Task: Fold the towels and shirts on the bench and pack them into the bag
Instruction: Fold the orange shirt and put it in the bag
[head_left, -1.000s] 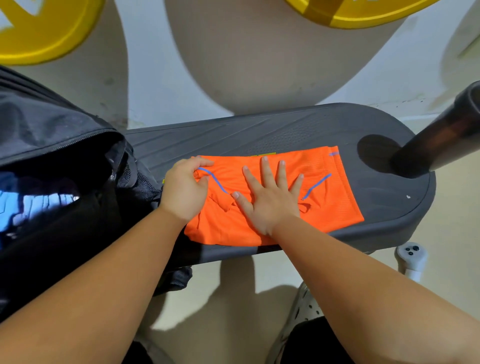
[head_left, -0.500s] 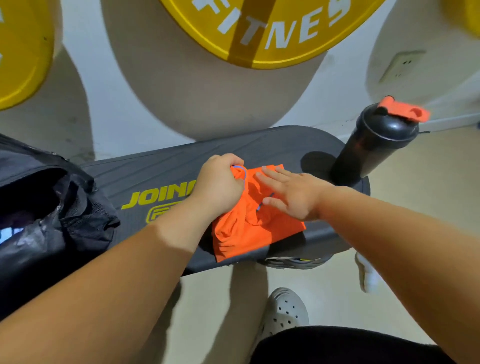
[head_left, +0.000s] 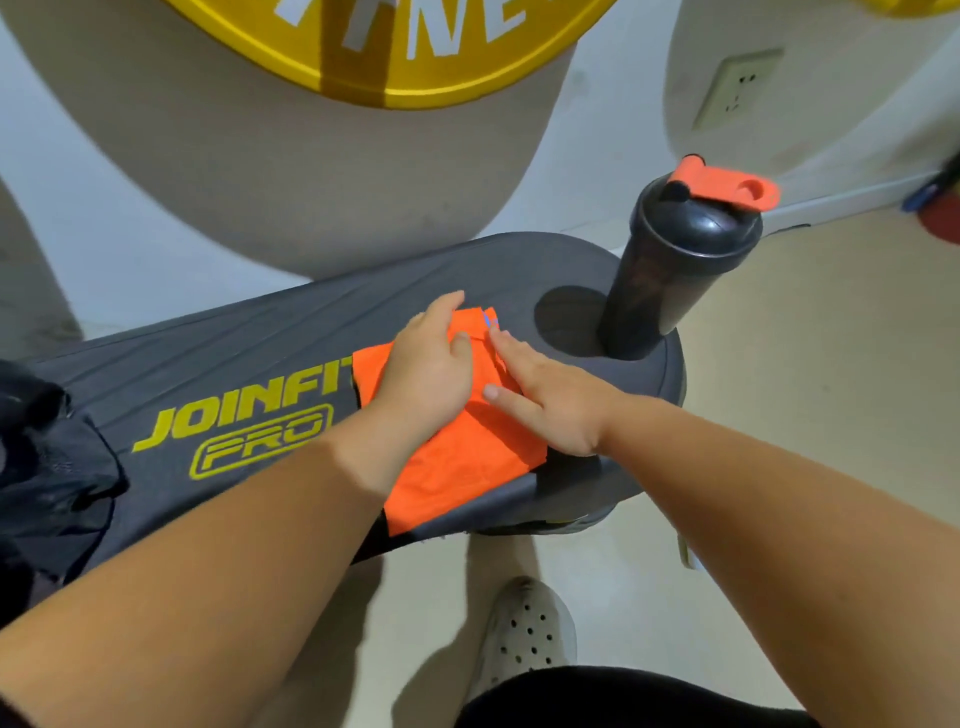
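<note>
An orange shirt (head_left: 457, 462) with blue trim lies folded into a narrow rectangle on the right part of the dark grey bench (head_left: 249, 338). My left hand (head_left: 431, 364) rests on the shirt's far half, fingers together and laid flat, thumb against the cloth. My right hand (head_left: 550, 400) lies flat on the shirt's right edge, fingers spread and pointing left. Neither hand grips the cloth. The black bag (head_left: 47, 462) sits at the bench's left end, only its edge in view.
A black shaker bottle (head_left: 670, 265) with an orange flip cap stands upright at the bench's right end, close to my right hand. The bench bears yellow lettering (head_left: 244, 410). A wall with a yellow round sign is behind. My shoe (head_left: 524, 629) is on the beige floor below.
The shirt was spread wide a second ago, then bunched as my left hand carried its left side over to the right. It now lies folded narrower and flat, both hands pressing it.
</note>
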